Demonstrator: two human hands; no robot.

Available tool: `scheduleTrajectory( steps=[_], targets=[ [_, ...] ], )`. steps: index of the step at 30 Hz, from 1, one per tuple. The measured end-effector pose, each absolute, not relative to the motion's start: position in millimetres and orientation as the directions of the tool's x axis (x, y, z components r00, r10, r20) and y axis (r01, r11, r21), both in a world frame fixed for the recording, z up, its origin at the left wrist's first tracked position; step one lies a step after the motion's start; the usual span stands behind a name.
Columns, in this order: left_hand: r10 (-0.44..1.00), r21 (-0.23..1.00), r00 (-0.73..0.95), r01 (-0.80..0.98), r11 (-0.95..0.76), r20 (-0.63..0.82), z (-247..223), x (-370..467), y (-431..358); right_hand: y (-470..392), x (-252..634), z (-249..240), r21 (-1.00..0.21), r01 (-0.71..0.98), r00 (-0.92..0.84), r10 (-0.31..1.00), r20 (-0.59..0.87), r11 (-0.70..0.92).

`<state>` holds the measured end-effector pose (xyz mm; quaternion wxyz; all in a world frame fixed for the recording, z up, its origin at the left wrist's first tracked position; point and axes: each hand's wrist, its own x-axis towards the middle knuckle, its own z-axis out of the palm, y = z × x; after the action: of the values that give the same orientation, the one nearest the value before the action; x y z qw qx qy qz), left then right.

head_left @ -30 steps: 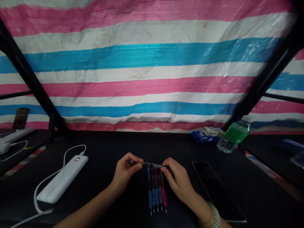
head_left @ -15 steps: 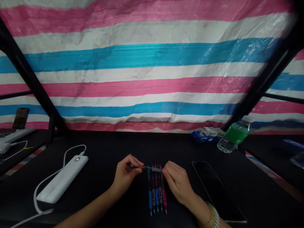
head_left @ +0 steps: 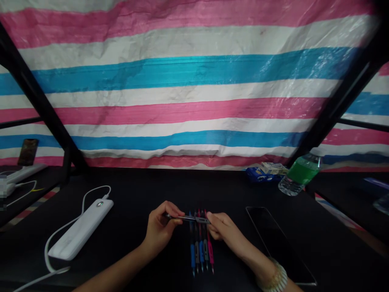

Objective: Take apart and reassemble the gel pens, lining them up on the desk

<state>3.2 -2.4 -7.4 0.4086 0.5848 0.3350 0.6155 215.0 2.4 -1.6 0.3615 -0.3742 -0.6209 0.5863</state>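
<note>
Between my hands a pen (head_left: 201, 220) with a grey grip lies crosswise, held above a row of pens. My left hand (head_left: 161, 227) pinches its clear barrel end. At the grey grip end, my right hand (head_left: 226, 231) has thumb and fingers closed on it. Below, several pens lie side by side on the black table, tips toward me: a blue pen (head_left: 192, 255) at the left, a pink pen (head_left: 210, 253) at the right, grey and blue ones between. Their far ends are partly hidden behind the held pen.
A white power bank (head_left: 80, 231) with a cable lies at the left. To the right are a dark phone or tablet (head_left: 278, 245), a green-labelled bottle (head_left: 302, 174) and small boxes (head_left: 264, 173). Behind the black table (head_left: 170, 184) hangs a striped sheet (head_left: 194, 109).
My right hand has turned, its thumb now on top of the grey grip, and has dropped slightly. The held pen tilts a little more. The row of pens stays in place.
</note>
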Motion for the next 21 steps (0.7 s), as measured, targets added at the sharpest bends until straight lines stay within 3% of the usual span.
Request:
scheduleTrajectory(
  steps=[8,12,16,21],
  targets=[
    [0.884,0.880,0.031,-0.123,-0.459,0.466,-7,3,-3,3,218,-5,-0.994,-0.041,-0.519,0.852,-0.066,-0.103],
    [0.952,0.919,0.037,-0.275,-0.282,0.303,-1,2,2,3,216,-9,-0.999,0.039,-0.535,0.844,-0.037,-0.020],
    [0.989,0.854,0.040,-0.510,-0.101,0.141,4,2,7,1,215,-6,-0.995,0.051,-0.427,0.902,0.057,0.087],
    [0.986,0.811,0.144,-0.585,0.013,0.088,4,4,9,-1,217,-3,-0.980,0.076,-0.308,0.939,0.152,0.184]
  ],
)
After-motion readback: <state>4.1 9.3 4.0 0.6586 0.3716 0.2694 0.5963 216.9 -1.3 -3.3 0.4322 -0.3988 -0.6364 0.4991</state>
